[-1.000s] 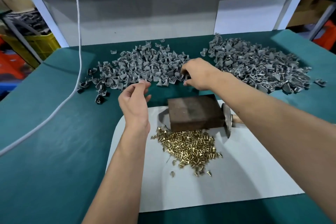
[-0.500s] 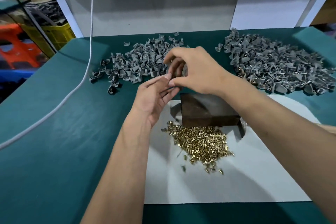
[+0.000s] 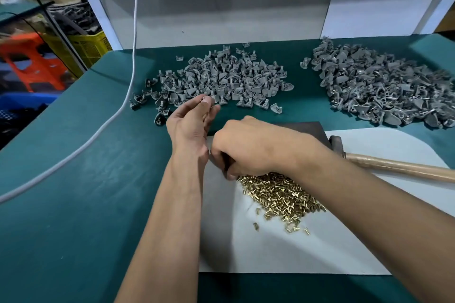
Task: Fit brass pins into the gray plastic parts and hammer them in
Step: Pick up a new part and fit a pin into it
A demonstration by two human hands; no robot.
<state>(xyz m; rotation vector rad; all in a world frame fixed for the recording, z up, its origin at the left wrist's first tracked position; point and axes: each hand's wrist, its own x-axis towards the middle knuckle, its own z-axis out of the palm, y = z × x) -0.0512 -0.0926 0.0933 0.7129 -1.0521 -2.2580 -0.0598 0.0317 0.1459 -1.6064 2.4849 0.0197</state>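
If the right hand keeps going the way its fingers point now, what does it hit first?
The right hand has its fingers curled down and toward the person, at the near-left edge of the brass pins. Going on, it would likely meet those pins on the white sheet; depth is unclear.

The one head view looks forward and down, close over the green table [image 3: 73, 204].
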